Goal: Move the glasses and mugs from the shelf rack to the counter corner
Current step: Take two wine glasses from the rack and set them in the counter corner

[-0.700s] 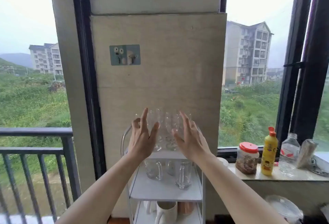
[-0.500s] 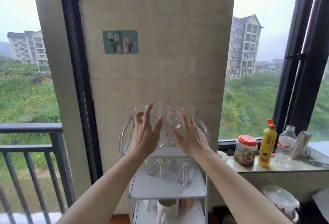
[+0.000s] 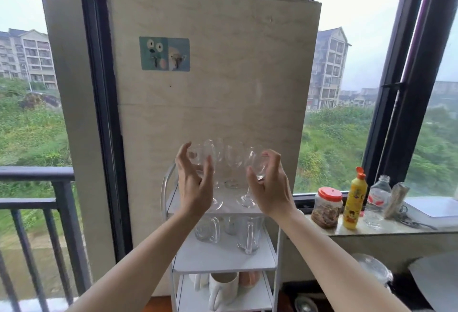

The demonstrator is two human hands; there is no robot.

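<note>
Cupping stemmed glasses on the shelf rack (image 3: 171, 202), the left hand (image 3: 194, 187) and right hand (image 3: 271, 187) curl half-closed around separate bowls, apparently to lift both.

White rack (image 3: 224, 259); glasses (image 3: 233, 160), mugs (image 3: 247, 237)

**Bare arms, bare hands**

You see two bare forearms coming up from the bottom edge, with no sleeve on either as far as the frame shows. Your left hand (image 3: 194, 187) and your right hand (image 3: 270, 187) are both ungloved. No ring, watch, bracelet or strap shows on the wrists or the fingers (image 3: 182, 155). The nails that show look short and plain, though they are too small to judge closely.
</note>
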